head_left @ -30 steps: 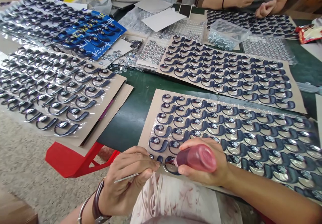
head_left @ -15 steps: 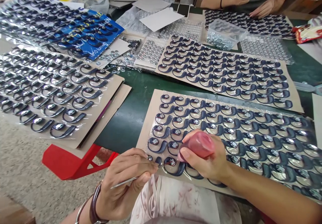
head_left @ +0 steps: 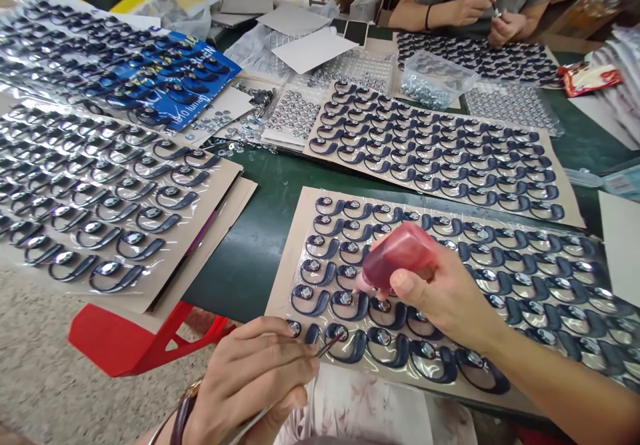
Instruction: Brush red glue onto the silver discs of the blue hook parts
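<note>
My right hand (head_left: 440, 292) is closed around a small pink squeeze bottle (head_left: 397, 255), tilted with its nozzle down at a dark blue ear-hook piece (head_left: 345, 302) on the near cardboard sheet (head_left: 293, 245). My left hand (head_left: 255, 372) pinches a thin metal tool (head_left: 327, 346); its tip rests by an ear-hook piece at the sheet's front edge. The sheet carries several rows of these blue hooks with shiny round centres under clear film.
More sheets of ear hooks lie at the left (head_left: 100, 185), beyond the near one (head_left: 440, 145) and far left on blue card (head_left: 150, 72). A clear tub (head_left: 433, 75) and trays of silver discs (head_left: 295, 108) sit further back. Another person's hands (head_left: 485, 5) work opposite. A red stool (head_left: 130, 338) stands below.
My right hand has lifted the pink bottle up and back from the sheet's front row to the row behind. My left hand and tool stayed near the front edge.
</note>
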`<move>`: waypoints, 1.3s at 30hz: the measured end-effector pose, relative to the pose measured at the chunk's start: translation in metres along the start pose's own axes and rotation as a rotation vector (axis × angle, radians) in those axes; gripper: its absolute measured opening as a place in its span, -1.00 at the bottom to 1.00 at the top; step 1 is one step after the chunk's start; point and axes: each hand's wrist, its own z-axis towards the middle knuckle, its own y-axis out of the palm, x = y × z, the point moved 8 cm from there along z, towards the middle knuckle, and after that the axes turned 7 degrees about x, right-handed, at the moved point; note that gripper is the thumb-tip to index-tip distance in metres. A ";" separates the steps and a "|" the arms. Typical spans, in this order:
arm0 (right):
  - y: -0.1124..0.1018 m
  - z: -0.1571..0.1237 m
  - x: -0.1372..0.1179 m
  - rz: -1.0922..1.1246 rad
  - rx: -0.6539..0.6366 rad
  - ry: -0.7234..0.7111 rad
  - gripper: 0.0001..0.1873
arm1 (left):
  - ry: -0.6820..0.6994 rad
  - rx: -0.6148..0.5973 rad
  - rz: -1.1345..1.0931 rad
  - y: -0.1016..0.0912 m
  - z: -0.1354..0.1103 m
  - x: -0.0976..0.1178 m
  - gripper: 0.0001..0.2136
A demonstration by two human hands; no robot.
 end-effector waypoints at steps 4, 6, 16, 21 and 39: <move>-0.002 0.007 0.003 -0.052 0.084 -0.099 -0.77 | 0.183 0.006 0.172 0.004 0.008 0.005 -0.77; 0.000 0.005 0.009 -0.022 0.143 -0.149 -0.77 | 0.246 -0.014 0.209 0.009 0.013 0.005 -0.78; 0.011 -0.003 0.011 -0.201 0.175 -0.416 -0.71 | 0.274 -0.069 0.252 0.019 0.015 0.008 -0.75; 0.011 -0.003 0.006 -0.231 0.196 -0.472 -0.73 | 0.239 -0.044 0.253 0.020 0.017 0.005 -0.77; 0.007 -0.005 0.001 -0.250 0.267 -0.516 -0.78 | 0.231 -0.059 0.211 0.019 0.014 0.006 -0.80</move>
